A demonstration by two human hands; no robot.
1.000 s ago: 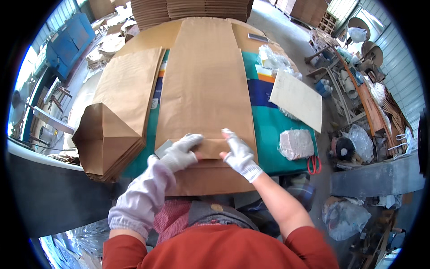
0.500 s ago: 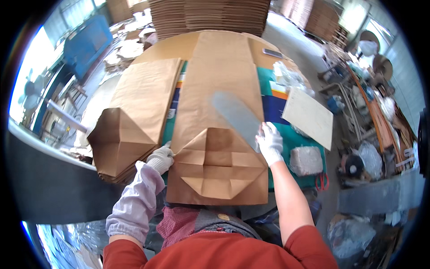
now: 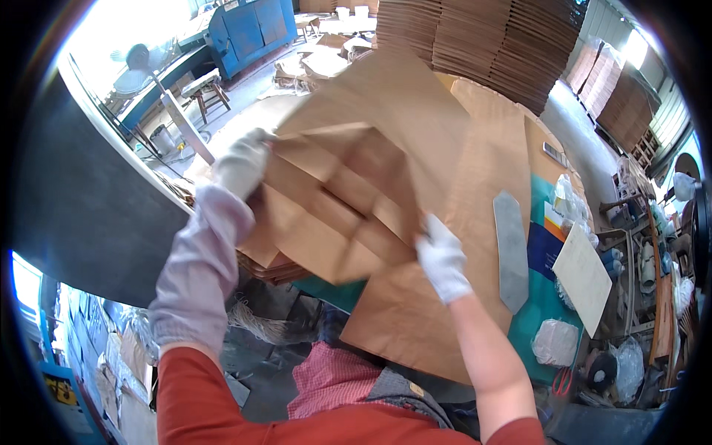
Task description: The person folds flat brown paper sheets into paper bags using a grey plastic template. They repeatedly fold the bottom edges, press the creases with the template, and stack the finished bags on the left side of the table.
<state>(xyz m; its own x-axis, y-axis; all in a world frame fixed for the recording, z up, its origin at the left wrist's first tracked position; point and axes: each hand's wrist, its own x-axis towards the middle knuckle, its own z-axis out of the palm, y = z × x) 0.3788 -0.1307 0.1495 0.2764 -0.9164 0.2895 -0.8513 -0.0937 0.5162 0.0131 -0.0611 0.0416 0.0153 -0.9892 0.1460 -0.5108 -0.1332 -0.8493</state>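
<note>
A large brown paper bag (image 3: 348, 185) with a folded bottom is lifted off the table and tilted toward the left. My left hand (image 3: 241, 163), in a white glove, grips its upper left edge. My right hand (image 3: 443, 256), also gloved, grips its lower right edge. Under it another flat brown paper sheet (image 3: 475, 222) lies on the green table (image 3: 552, 297). A grey pointed flat tool (image 3: 512, 248) rests on that sheet, to the right of my right hand.
A stack of folded brown bags (image 3: 271, 263) sits at the table's left edge. Tall stacks of cardboard (image 3: 489, 44) stand behind. A pale board (image 3: 582, 274), plastic bags (image 3: 552, 341) and red scissors (image 3: 562, 382) lie at the right. A blue machine (image 3: 248, 30) stands far left.
Both hands have lifted the folded bag off the table and swung it up and to the left. The grey tool, held up earlier, now lies on the sheet.
</note>
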